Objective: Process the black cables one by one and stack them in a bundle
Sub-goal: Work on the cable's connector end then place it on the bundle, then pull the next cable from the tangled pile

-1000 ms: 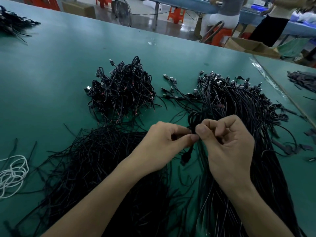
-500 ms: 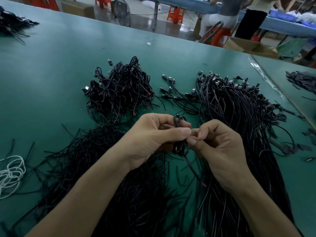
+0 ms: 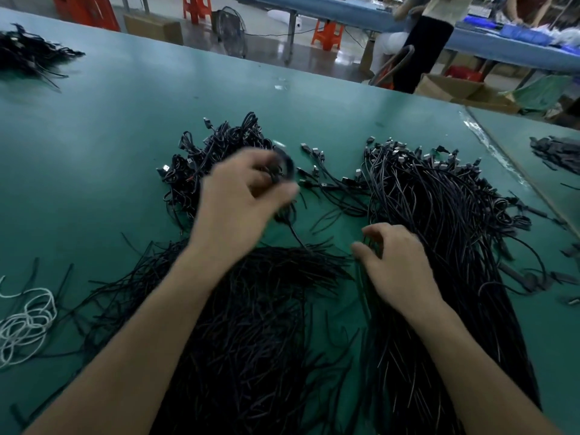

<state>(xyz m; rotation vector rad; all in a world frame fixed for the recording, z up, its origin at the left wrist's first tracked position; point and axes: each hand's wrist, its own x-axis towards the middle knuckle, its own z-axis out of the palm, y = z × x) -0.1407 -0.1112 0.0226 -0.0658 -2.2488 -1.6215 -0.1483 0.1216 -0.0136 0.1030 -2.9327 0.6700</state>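
table (image 3: pixel 94 127): was teal-green
cables (image 3: pixel 439 215): were black
cord (image 3: pixel 28 321) left of cables: was white
stools (image 3: pixel 326 32) beyond table: were orange

This is a big work room, like a factory. A long green counter (image 3: pixel 110 127) holds big heaps of black cables (image 3: pixel 439 215), far more than a home would have. Another heap (image 3: pixel 28 54) lies far off on it. Behind it, people (image 3: pixel 430 42) are at a long blue table (image 3: pixel 361 14). Orange stools (image 3: pixel 328 34), brown boxes (image 3: pixel 452 86) and a fan (image 3: pixel 230 36) stand on the shiny floor (image 3: pixel 266 58).
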